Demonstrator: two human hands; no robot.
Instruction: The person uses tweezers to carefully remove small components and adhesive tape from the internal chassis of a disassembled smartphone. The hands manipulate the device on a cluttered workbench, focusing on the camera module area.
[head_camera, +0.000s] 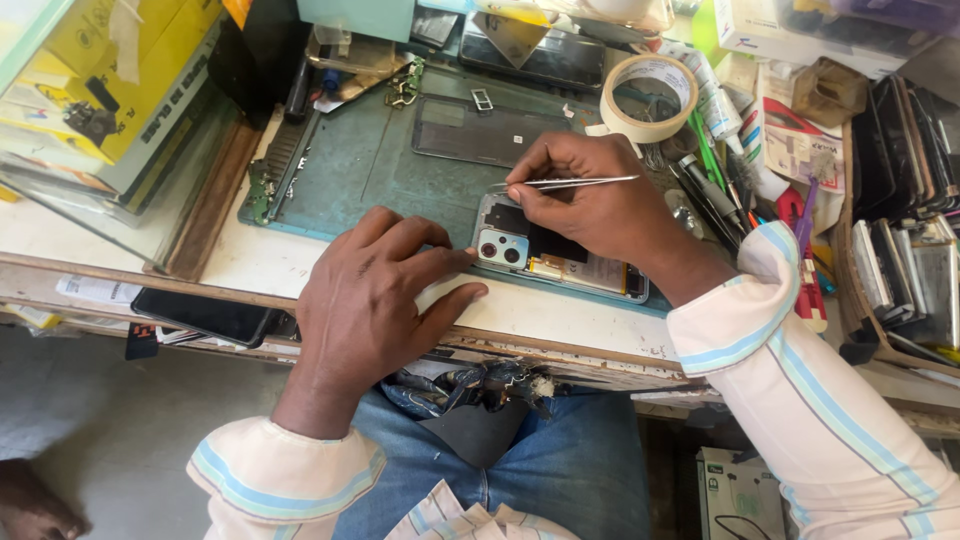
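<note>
right hand (590, 205) pinching tweezers (570, 183), tips hidden; opened phone (560, 262) half covered.

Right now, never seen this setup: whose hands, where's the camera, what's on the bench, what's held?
One picture, from a camera worn on a person's head, looking down at their own bare hands. The left hand steadies an opened smartphone with its back cover off, fingertips at the camera end. The right hand holds thin metal tweezers over it. The phone lies on a worn teal work mat. Nearby: a roll of beige masking tape and a separate dark phone back panel.
</note>
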